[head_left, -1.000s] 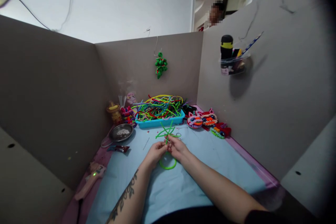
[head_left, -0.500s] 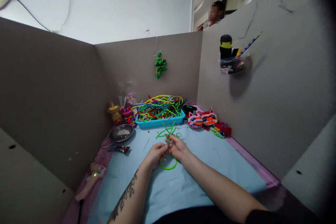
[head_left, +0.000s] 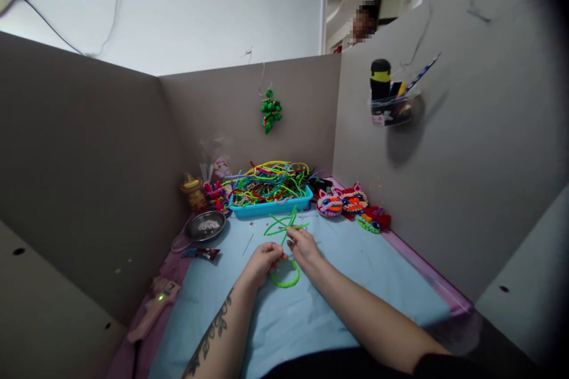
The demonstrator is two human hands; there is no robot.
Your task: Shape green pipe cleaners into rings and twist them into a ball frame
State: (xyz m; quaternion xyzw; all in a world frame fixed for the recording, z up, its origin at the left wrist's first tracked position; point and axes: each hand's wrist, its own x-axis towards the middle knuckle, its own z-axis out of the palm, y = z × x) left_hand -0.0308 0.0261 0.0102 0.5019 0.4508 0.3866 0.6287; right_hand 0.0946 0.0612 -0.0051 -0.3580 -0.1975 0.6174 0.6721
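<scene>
Green pipe cleaners [head_left: 276,225] fan out in several thin strands from the fingertips of my right hand [head_left: 304,247], which pinches them where they cross. One strand runs down toward my left hand [head_left: 265,261], whose thumb and fingers are pressed together on the green piece. Below the fingers, a bright green pipe cleaner ring [head_left: 287,285] hangs over the blue cloth, close to my left fingertips. How the ring joins the strands is hidden by my fingers.
A blue tray [head_left: 271,209] heaped with coloured pipe cleaners stands at the back. A metal dish [head_left: 195,227] and pink glue gun [head_left: 153,311] lie left. Finished fuzzy figures [head_left: 329,204] sit right. Grey partitions enclose the table; a person [head_left: 363,23] is beyond.
My right hand has shifted slightly up and away from my left, with a wider gap between them. The green strands have turned a little; my left hand stays nearly still.
</scene>
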